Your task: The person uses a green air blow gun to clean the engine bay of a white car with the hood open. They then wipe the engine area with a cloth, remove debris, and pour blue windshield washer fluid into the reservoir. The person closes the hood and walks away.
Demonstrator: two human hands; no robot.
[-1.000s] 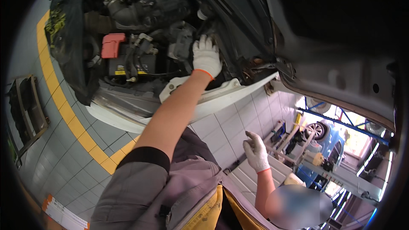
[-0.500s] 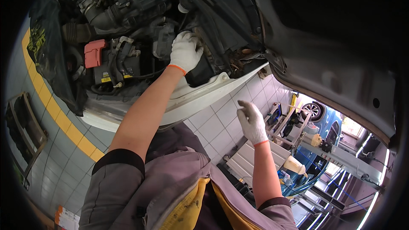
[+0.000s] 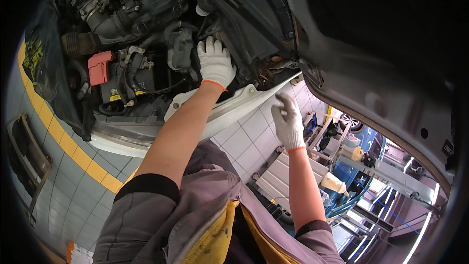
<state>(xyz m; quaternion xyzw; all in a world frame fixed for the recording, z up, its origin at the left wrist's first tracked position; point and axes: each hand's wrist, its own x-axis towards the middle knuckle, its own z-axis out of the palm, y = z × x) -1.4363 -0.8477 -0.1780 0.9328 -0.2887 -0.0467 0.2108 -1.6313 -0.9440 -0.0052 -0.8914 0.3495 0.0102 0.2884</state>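
Note:
My left hand [image 3: 216, 66], in a white knit glove with an orange cuff, reaches into the engine bay. Its fingers are stretched out, palm down, over dark parts that it largely covers; I see nothing held in it. Just left of the fingers is a black plastic box [image 3: 181, 51]. Farther left stands the car battery [image 3: 113, 84], with a red terminal cover [image 3: 100, 67]. Beyond the white front fender edge [image 3: 234, 94], my gloved right hand [image 3: 289, 126] is raised in the air. Its fingers are loosely bent and apart, holding nothing.
The raised hood [image 3: 371, 63] fills the upper right. A black fender cover [image 3: 46, 63] drapes over the left side. A grey cart [image 3: 288, 178] with a pale bottle [image 3: 334, 184] stands at lower right, before a blue car [image 3: 369, 142]. Dry leaves [image 3: 266, 74] lie by the hinge.
My left hand has gone from bent fingers to a flatter, spread pose in the engine bay. My right hand has risen slightly, its fingers more curled. The view has shifted a little.

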